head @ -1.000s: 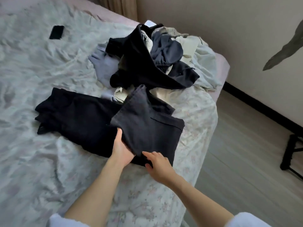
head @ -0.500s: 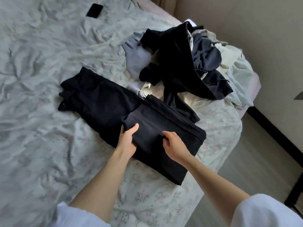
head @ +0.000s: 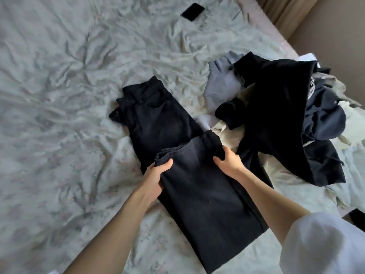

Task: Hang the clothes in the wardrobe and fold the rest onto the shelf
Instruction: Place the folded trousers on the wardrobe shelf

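Since a moment ago you've swung the hem end of the black trousers (head: 177, 147) over, your left hand (head: 153, 179) and right hand (head: 229, 162) each pinching a corner mid-bed. One fold halfway; the pile of clothes (head: 286, 115) at 2 o'clock isn't touched yet, and no wardrobe's in sight.

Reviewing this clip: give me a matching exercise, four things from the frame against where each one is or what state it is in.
Things:
1. black trousers
2. phone
3. clothes pile
4. left hand

Places or states:
A. lying alone at the far end of the bed
B. heaped at the bed's right edge
C. gripping a hem corner
D. legs folded back over themselves

Pairs: 1-D, 2-A, 3-B, 4-C
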